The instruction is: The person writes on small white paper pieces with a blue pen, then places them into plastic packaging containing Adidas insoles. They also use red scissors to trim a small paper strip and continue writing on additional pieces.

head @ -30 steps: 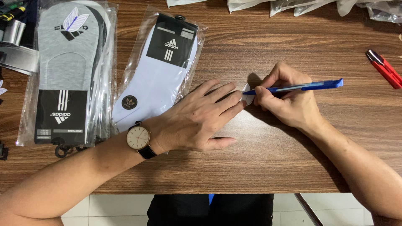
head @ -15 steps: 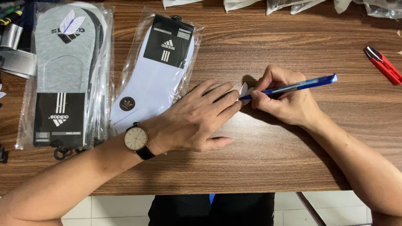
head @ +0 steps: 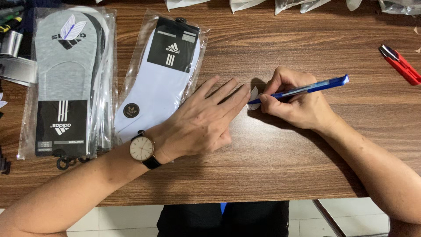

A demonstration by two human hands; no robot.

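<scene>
My right hand (head: 300,103) grips a blue pen (head: 307,89), its tip down on a small white paper piece (head: 253,99) on the wooden table (head: 280,162). My left hand (head: 204,123) lies flat with fingers spread, its fingertips pressing the edge of that paper piece. A watch with a pale dial sits on my left wrist. The heel of my left hand rests by a packet of white socks (head: 160,77) in clear plastic.
A packet of grey low-cut socks (head: 66,79) lies at the left, with a small white paper piece on top. A red cutter (head: 401,63) lies at the right edge. Clear plastic bags (head: 307,4) line the far side. Dark items crowd the far left.
Both hands stay on the paper piece; the pen has shifted slightly left and its tip has moved a little over the paper.
</scene>
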